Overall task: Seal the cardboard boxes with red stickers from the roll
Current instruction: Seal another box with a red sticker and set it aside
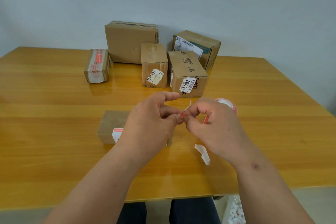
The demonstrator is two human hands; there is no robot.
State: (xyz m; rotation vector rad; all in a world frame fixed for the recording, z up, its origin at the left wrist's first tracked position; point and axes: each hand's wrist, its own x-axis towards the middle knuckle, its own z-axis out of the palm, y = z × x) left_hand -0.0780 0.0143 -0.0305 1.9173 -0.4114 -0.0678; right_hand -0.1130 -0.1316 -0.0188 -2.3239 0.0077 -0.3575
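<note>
Cardboard box reads "BAHA" and "3007"; your left hand and right hand pinch a red sticker between curled fingertips.

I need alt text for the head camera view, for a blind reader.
Above a wooden table, the left hand and right hand pinch a red sticker together. A small cardboard box lies under the left hand; five more boxes stand behind.

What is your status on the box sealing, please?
Left hand and right hand both pinching a red sticker. Nearest box waits beneath the left hand, one sticker on. Nothing in the way.
</note>
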